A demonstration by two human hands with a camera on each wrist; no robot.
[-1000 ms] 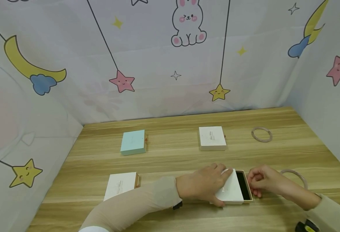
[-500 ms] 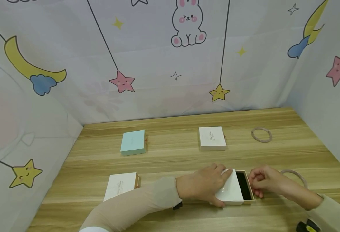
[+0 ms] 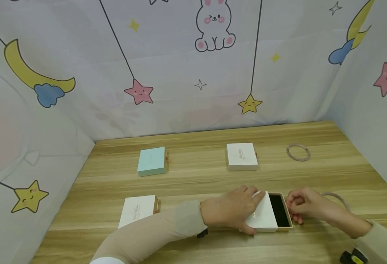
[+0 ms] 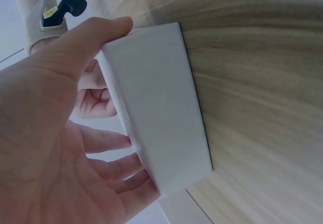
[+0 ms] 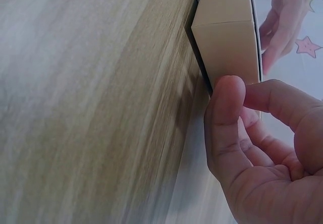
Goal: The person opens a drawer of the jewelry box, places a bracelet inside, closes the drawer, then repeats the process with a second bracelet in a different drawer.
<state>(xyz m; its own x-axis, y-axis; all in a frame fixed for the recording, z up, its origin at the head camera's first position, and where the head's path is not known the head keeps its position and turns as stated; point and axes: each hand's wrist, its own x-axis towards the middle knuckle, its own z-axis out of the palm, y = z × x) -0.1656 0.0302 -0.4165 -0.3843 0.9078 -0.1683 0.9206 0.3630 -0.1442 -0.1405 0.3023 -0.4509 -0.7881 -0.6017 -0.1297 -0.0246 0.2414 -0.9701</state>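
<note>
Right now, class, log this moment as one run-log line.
left hand: holds white sleeve | right hand: pinches tan drawer | drawer: partly out, black lining | bangle: beside right hand

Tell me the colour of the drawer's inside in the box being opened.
Black. The drawer has a black lining inside a tan rim, sliding from the white sleeve; the head view shows it best.

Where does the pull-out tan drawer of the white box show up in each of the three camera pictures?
Head: the tan drawer juts right out of the white sleeve, low and right of centre.
Left wrist: drawer hidden; only the sleeve fills the middle.
Right wrist: drawer end at upper right, by the right hand.
Shared landmark: the wooden table.
</note>
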